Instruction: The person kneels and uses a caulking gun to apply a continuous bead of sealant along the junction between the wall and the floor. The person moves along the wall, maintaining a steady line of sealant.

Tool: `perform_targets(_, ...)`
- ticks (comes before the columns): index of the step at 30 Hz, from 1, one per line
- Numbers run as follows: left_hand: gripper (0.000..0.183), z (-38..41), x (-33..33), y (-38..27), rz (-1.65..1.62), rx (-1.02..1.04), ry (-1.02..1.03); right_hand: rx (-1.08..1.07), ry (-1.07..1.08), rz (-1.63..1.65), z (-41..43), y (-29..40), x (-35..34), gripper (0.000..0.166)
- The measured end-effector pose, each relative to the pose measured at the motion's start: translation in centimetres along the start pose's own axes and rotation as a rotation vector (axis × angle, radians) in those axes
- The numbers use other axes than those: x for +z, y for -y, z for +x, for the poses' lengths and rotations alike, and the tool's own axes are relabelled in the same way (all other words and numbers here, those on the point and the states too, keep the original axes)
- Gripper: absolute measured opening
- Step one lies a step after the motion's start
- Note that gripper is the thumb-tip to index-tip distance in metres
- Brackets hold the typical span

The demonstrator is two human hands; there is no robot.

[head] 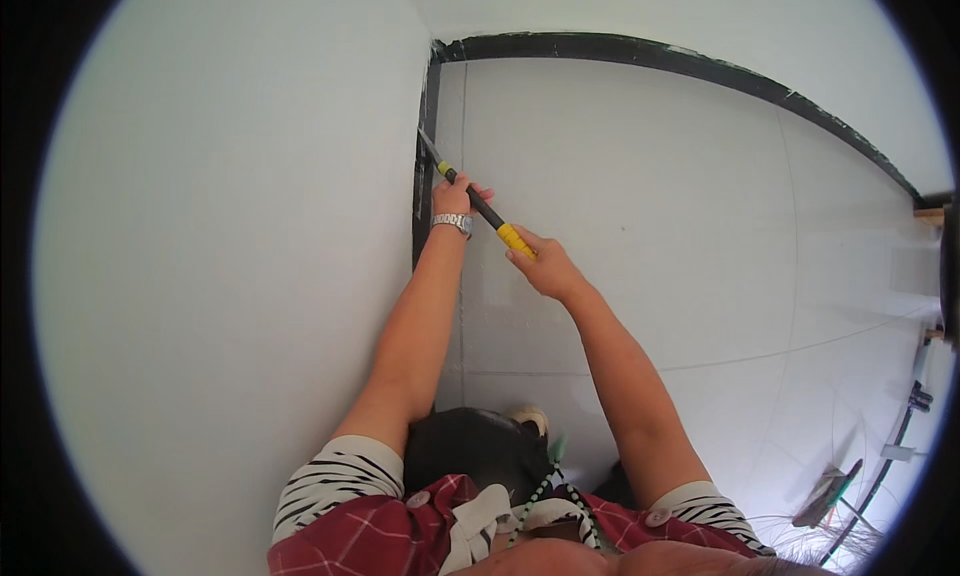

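My two hands share a long-handled scraper (487, 210) with a black shaft, yellow wrapping at its rear end and a thin metal blade. My left hand (452, 197), with a metal-banded watch at the wrist, grips the shaft near the blade; some fingers stick out past it. The yellow rear end sits in my right hand (553, 267). Slanting up and left, the blade's tip meets the black skirting (421, 193) where it borders the white left wall (225, 238). Whether the tip presses into the seam, I cannot tell.
Pale floor tiles (622, 171) with thin joints spread to the right. Black skirting (570, 45) with whitish marks runs along the far wall. A broom or brush head (829, 493) is at the lower right. My dark-clad knee (472, 448) and a shoe (531, 418) are close below.
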State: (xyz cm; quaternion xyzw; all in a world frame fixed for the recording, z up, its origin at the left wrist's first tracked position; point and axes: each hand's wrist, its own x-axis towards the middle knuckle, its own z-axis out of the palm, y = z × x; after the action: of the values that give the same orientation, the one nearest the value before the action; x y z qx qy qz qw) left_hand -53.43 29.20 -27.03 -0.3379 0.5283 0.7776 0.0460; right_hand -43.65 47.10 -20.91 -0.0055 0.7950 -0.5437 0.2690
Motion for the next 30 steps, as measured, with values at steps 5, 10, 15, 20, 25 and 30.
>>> perform_targets(5, 0.018, -2.1, -1.8, 2.0, -0.004, 0.014, 0.045, -0.073, -0.062, -0.007, -1.8, -2.4, 2.4, 0.049)
perform_targets(10, 0.02, -0.5, -1.5, 2.0, 0.0, -0.008, 0.006, -0.05, -0.045, 0.02, -1.3, -0.7, 1.9, 0.049)
perform_targets(15, 0.023, 3.8, 0.5, -1.9, 0.056, -0.013, 0.033, 0.059, -0.006, 0.128, 2.4, 3.3, 0.8, 0.048)
perform_targets(20, 0.02, 0.2, -1.4, 1.2, 0.059, -0.037, 0.088, -0.224, -0.168, -0.017, 0.4, -3.0, 2.9, 0.049)
perform_targets(25, 0.018, -1.5, -1.0, 0.4, 0.023, -0.117, -0.022, 0.095, 0.099, 0.112, -1.8, 2.1, -0.4, 0.048)
perform_targets(30, 0.019, -0.8, 0.5, -2.3, 0.065, -0.142, -0.067, 0.217, 0.205, 0.195, -0.7, 5.9, -2.4, 0.042)
